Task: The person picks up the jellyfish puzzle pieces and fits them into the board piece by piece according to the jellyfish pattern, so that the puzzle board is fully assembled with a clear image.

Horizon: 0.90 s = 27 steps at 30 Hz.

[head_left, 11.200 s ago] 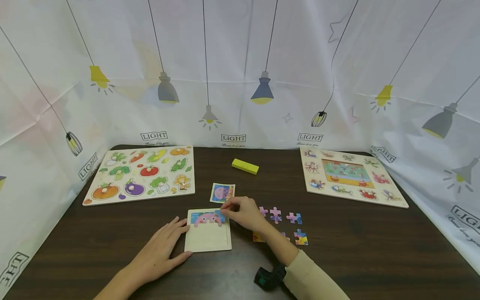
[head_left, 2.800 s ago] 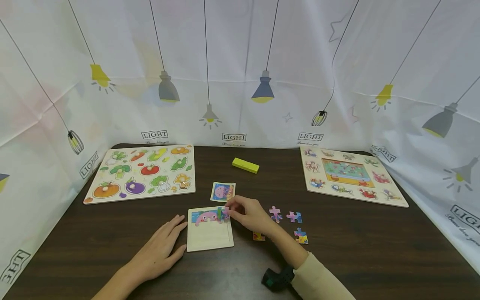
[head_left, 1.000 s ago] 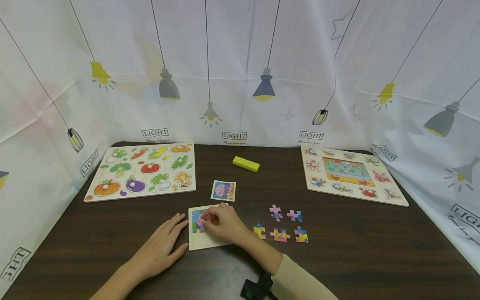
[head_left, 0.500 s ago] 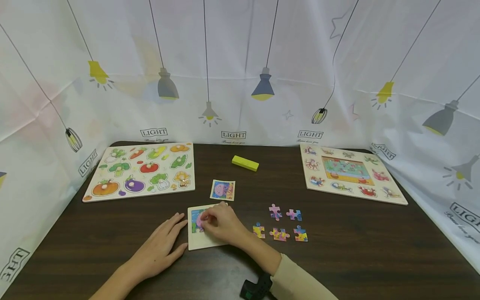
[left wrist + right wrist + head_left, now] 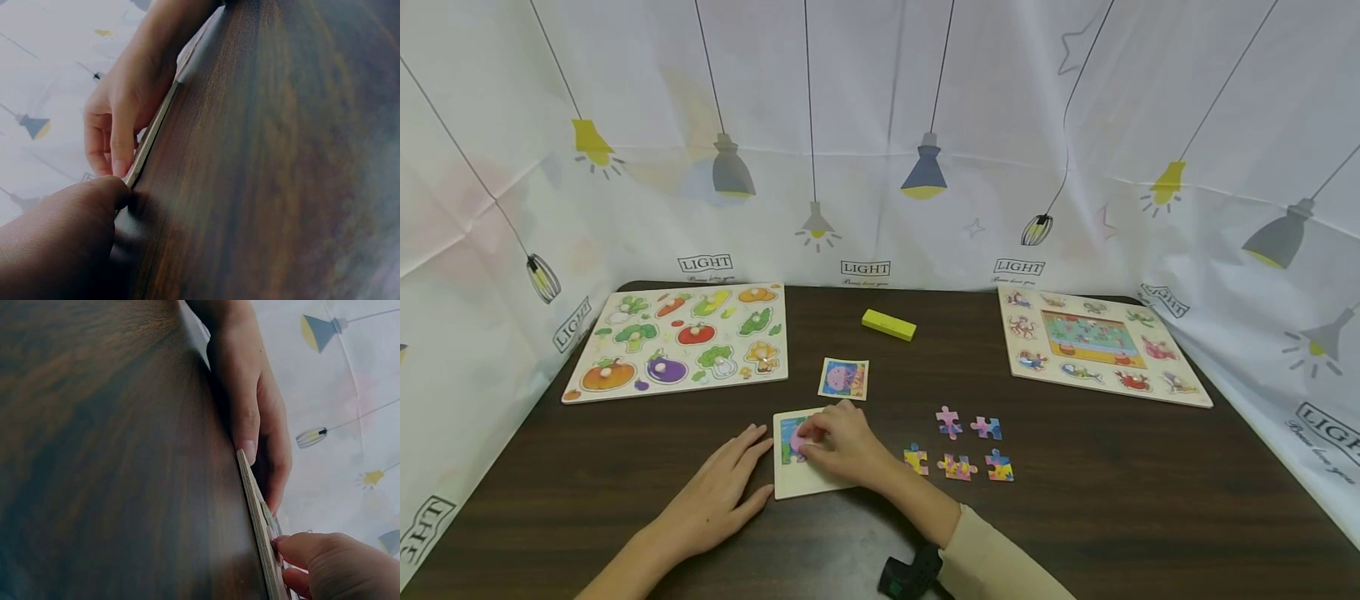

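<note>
My right hand [image 5: 842, 442] bends over the puzzle tray [image 5: 805, 482], a pale square board, and pinches a small pink puzzle piece [image 5: 796, 442] at its left side. Blue and green puzzle picture shows beside the fingertips; the hand hides the upper right of the tray. In the right wrist view the thumb [image 5: 306, 549] is right at the tray's surface. My left hand [image 5: 718, 492] lies flat on the table with fingers extended, its fingertips and thumb at the tray's left edge. Several loose puzzle pieces [image 5: 957, 467] lie to the right in two rows.
Behind the tray lies a small picture card [image 5: 843, 379], with a yellow block [image 5: 889, 325] farther back. A vegetable puzzle board [image 5: 677, 342] stands back left, a sea-animal board [image 5: 1101, 346] back right. A printed white curtain [image 5: 865, 167] closes off the table's back.
My right hand has moved from the tray's upper right corner to its left side, carrying a piece. One pink piece has left the loose rows. The left hand has stayed at the tray's edge.
</note>
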Each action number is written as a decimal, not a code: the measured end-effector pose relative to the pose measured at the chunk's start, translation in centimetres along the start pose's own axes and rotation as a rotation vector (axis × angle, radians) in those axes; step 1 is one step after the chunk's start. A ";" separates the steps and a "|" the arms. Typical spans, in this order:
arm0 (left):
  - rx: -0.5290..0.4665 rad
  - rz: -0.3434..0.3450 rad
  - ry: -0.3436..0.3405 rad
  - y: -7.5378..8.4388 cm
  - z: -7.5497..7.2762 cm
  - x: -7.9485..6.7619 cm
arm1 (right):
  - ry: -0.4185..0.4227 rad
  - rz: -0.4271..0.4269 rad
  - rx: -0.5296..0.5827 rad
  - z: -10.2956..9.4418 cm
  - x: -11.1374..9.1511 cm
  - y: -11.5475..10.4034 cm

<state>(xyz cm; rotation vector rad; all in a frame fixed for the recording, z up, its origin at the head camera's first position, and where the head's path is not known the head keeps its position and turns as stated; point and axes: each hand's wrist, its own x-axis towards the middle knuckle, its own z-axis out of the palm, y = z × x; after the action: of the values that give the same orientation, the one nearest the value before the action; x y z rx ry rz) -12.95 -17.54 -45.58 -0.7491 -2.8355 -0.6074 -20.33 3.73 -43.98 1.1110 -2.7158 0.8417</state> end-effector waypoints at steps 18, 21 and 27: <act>-0.008 -0.002 -0.008 0.0 0.0 0.0 | 0.021 -0.158 -0.001 0.0 -0.2 0.2; -0.008 -0.002 -0.006 0.0 0.0 0.0 | 0.023 -0.154 -0.001 0.0 -0.1 0.2; -0.007 -0.002 -0.009 0.0 0.0 0.1 | 0.060 -0.142 0.002 0.2 -0.2 0.0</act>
<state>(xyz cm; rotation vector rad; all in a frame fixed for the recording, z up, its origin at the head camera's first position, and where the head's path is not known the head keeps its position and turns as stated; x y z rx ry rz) -13.00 -17.54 -45.55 -0.7518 -2.8439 -0.6160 -20.21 3.75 -44.18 1.2412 -2.5535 0.8419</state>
